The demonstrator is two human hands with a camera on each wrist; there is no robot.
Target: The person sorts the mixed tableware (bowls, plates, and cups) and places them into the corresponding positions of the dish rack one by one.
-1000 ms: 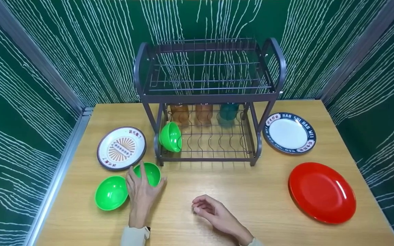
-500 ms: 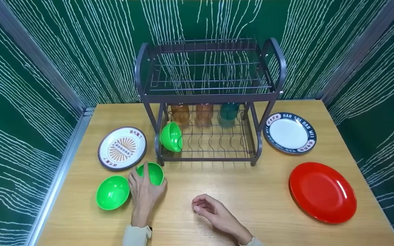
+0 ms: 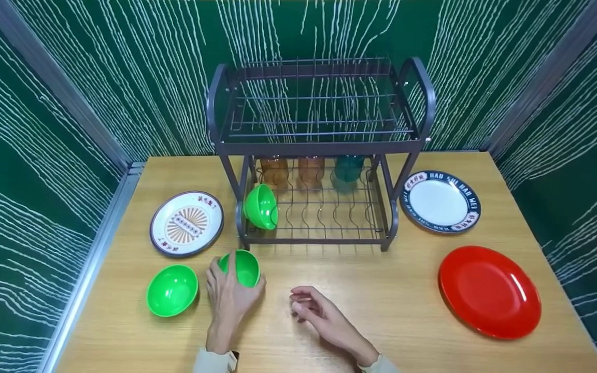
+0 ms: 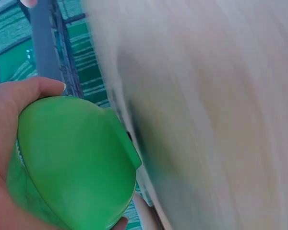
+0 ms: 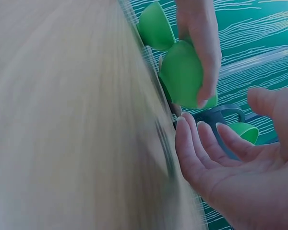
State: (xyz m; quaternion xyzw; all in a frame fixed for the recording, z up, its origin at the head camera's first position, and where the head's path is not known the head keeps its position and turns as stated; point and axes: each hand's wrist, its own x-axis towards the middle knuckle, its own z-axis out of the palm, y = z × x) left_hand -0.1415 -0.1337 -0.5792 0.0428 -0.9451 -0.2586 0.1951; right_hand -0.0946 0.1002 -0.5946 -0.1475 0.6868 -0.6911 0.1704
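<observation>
My left hand (image 3: 232, 295) grips a green bowl (image 3: 246, 268) by its rim, thumb on the right side and fingers on the left. In the left wrist view the bowl's rounded underside (image 4: 81, 153) faces the camera, tilted and off the table. My right hand (image 3: 324, 318) is held to the right of that bowl, palm inward with fingers loosely curled and nothing in them; the right wrist view shows the same bowl (image 5: 182, 74) just beyond its fingertips. A second green bowl (image 3: 172, 291) sits on the table to the left. A third green bowl (image 3: 260, 207) stands on its side in the rack's lower tier.
The dark two-tier dish rack (image 3: 319, 149) stands at the back centre. Behind its lower tier are two orange glasses (image 3: 276, 171) and a teal glass (image 3: 349, 169). A patterned plate (image 3: 186, 224) lies left; a blue-rimmed plate (image 3: 441, 202) and a red plate (image 3: 489, 292) lie right.
My left hand has closed round the green bowl and carried it rightward, away from the bowl beside it. My right hand has risen slightly, almost in the same place.
</observation>
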